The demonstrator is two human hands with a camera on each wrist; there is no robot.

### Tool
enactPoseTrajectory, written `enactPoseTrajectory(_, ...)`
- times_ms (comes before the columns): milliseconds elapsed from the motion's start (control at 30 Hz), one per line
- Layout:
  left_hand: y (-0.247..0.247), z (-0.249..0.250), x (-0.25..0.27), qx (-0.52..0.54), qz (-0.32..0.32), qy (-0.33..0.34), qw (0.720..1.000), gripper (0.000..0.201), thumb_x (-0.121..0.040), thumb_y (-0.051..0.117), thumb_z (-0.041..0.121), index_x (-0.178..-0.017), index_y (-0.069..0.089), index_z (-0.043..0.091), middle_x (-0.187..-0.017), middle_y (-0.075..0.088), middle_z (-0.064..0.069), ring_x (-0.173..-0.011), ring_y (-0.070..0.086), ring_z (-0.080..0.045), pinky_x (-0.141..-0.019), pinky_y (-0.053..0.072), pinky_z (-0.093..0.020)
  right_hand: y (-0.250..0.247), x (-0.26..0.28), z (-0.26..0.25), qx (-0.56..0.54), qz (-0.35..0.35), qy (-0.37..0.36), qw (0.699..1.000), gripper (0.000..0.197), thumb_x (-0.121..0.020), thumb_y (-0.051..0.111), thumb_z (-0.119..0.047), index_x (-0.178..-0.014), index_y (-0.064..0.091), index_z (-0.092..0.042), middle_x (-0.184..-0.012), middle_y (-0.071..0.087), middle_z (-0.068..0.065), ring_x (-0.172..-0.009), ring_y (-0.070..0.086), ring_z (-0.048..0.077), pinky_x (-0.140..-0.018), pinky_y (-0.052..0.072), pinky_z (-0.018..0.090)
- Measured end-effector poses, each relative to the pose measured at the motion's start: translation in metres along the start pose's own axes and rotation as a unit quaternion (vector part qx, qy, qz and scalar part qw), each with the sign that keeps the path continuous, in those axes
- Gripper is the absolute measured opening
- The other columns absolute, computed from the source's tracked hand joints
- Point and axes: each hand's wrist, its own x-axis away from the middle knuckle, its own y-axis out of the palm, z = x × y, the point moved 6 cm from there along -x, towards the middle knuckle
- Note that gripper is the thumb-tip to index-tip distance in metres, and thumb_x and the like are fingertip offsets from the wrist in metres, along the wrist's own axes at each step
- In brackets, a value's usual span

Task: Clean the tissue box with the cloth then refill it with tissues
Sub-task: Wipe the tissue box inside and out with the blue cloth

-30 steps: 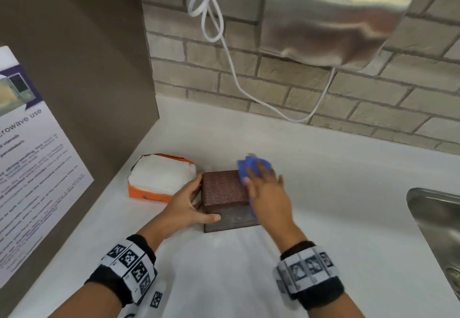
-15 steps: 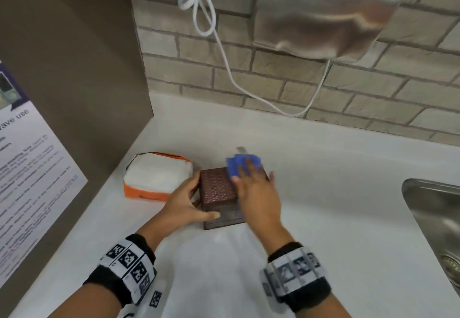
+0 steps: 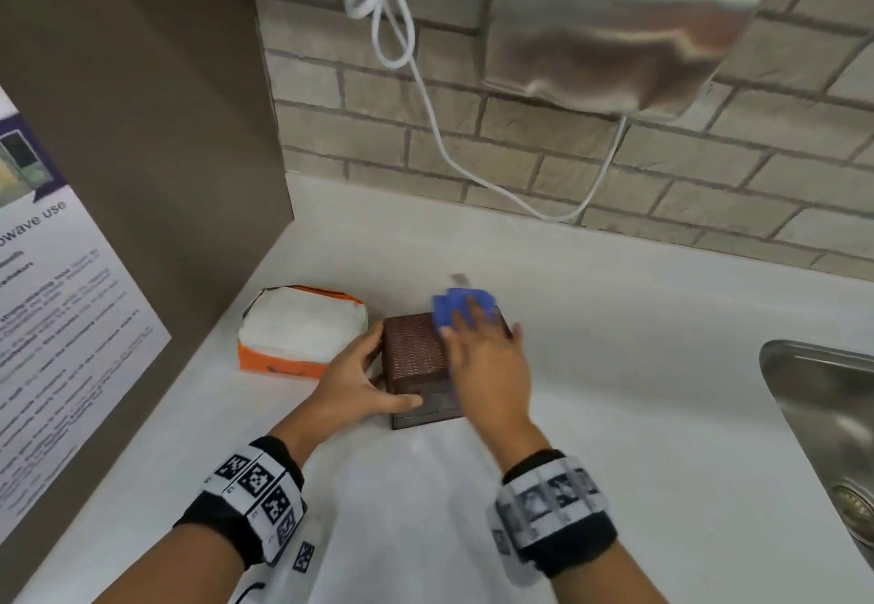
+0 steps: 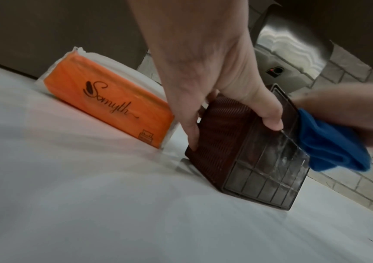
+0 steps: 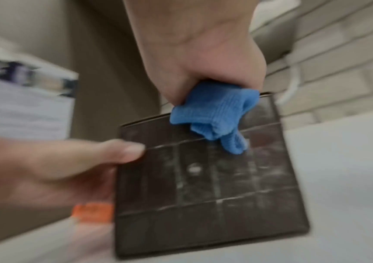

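The right hand [image 5: 203, 58] has the blue cloth [image 5: 214, 117] bunched in its curled fingers, pressing it to the gridded face of the brown tissue box [image 3: 416, 357]. That face looks dusty, so the wiping seems far from done. The left hand [image 3: 354, 381] clasps the box, thumb on the gridded face, fingers behind, apparently bracing it on the white counter [image 3: 615, 367]. Just beside it lies the orange tissue pack [image 4: 108, 103], unopened by the look of it, handy for refilling.
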Motion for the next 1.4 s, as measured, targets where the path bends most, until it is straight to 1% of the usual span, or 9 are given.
enactPoseTrajectory(167, 0.002, -0.001, -0.002, 0.004, -0.009, -0.002, 1.0, 0.112, -0.049, 0.094, 0.028, -0.144, 0.034, 0.033, -0.14, 0.05, 0.015, -0.131, 0.045, -0.003, -0.111, 0.04, -0.034, -0.011, -0.011, 0.058, -0.119, 0.006, 0.151, 0.981, 0.041, -0.101, 0.036, -0.035, -0.127, 0.057, -0.011, -0.124, 0.062, 0.014, -0.114, 0.058, 0.032, -0.094, 0.047, 0.041)
enactPoseTrajectory(267, 0.002, -0.002, -0.004, -0.001, -0.009, 0.002, 1.0, 0.111, -0.048, 0.094, 0.028, -0.143, 0.036, 0.032, -0.139, 0.051, 0.012, -0.129, 0.047, -0.005, -0.109, 0.042, -0.033, -0.004, -0.008, 0.019, 0.019, 0.056, 0.093, 0.994, 0.041, -0.088, 0.064, -0.03, -0.118, 0.065, -0.002, -0.121, 0.066, 0.016, -0.11, 0.061, 0.041, -0.094, 0.051, 0.045)
enactPoseTrajectory(433, 0.004, 0.012, 0.002, -0.054, 0.041, 0.041, 0.997, 0.061, -0.08, 0.072, 0.004, -0.133, 0.047, 0.023, -0.121, 0.057, 0.016, -0.115, 0.053, -0.002, -0.09, 0.039, -0.008, 0.041, 0.009, -0.072, 0.083, -0.015, -0.038, 0.996, 0.052, -0.061, 0.084, -0.045, -0.105, 0.075, -0.018, -0.113, 0.073, -0.002, -0.109, 0.067, 0.021, -0.095, 0.053, 0.032)
enactPoseTrajectory(500, 0.003, 0.018, 0.006, -0.065, 0.076, 0.056, 0.993, 0.047, -0.086, 0.065, 0.001, -0.126, 0.051, 0.022, -0.112, 0.059, 0.016, -0.106, 0.055, -0.001, -0.092, 0.039, -0.013, 0.037, 0.012, -0.08, 0.053, -0.003, -0.066, 0.996, 0.044, -0.065, 0.078, -0.048, -0.103, 0.076, -0.025, -0.112, 0.072, -0.007, -0.11, 0.066, 0.015, -0.098, 0.049, 0.028)
enactPoseTrajectory(667, 0.009, 0.008, 0.01, 0.054, 0.047, 0.036, 0.997, 0.089, -0.052, 0.092, 0.01, -0.123, 0.05, 0.044, -0.121, 0.062, 0.021, -0.114, 0.053, 0.012, -0.098, 0.047, -0.021, 0.006, 0.005, -0.026, 0.001, 0.032, -0.071, 0.997, 0.059, -0.093, 0.023, -0.045, -0.132, 0.057, -0.015, -0.141, 0.052, 0.007, -0.137, 0.039, 0.028, -0.115, 0.03, 0.043)
enactPoseTrajectory(800, 0.004, 0.009, 0.011, 0.083, 0.032, 0.014, 0.996, 0.103, -0.045, 0.095, 0.021, -0.133, 0.046, 0.039, -0.132, 0.054, 0.017, -0.121, 0.048, 0.011, -0.102, 0.047, -0.028, -0.02, -0.002, 0.022, -0.124, -0.026, 0.007, 0.992, 0.046, -0.099, 0.039, -0.043, -0.14, 0.047, -0.024, -0.154, 0.032, -0.004, -0.144, 0.024, 0.018, -0.114, 0.029, 0.031)
enactPoseTrajectory(967, -0.019, 0.022, 0.013, 0.137, -0.017, 0.025, 0.99, 0.117, -0.041, 0.097, 0.033, -0.143, 0.039, 0.032, -0.138, 0.056, 0.005, -0.125, 0.055, -0.012, -0.101, 0.049, -0.037, -0.067, 0.006, 0.029, -0.421, -0.076, -0.018, 0.904, 0.043, -0.092, 0.055, -0.038, -0.135, 0.05, -0.037, -0.147, 0.041, -0.02, -0.135, 0.036, -0.005, -0.118, 0.027, 0.03)
enactPoseTrajectory(1167, -0.019, 0.044, 0.021, 0.264, -0.02, 0.049, 0.963, 0.088, -0.038, 0.095, 0.041, -0.118, 0.065, 0.021, -0.114, 0.072, -0.003, -0.104, 0.068, -0.018, -0.078, 0.058, -0.025, -0.088, 0.032, 0.024, -0.577, -0.07, -0.018, 0.813, 0.054, -0.083, 0.048, -0.067, -0.131, 0.053, -0.041, -0.138, 0.056, -0.003, -0.129, 0.05, 0.02, -0.113, 0.035, 0.043)
enactPoseTrajectory(1400, -0.028, 0.027, 0.019, 0.309, -0.005, -0.002, 0.951, 0.095, -0.037, 0.092, 0.054, -0.117, 0.064, 0.011, -0.117, 0.068, -0.015, -0.098, 0.07, -0.02, -0.084, 0.057, -0.034, -0.073, 0.062, 0.029, -0.546, -0.063, -0.026, 0.835, 0.045, -0.097, 0.036, -0.042, -0.141, 0.042, -0.036, -0.148, 0.039, -0.022, -0.138, 0.032, -0.003, -0.12, 0.023, 0.038)
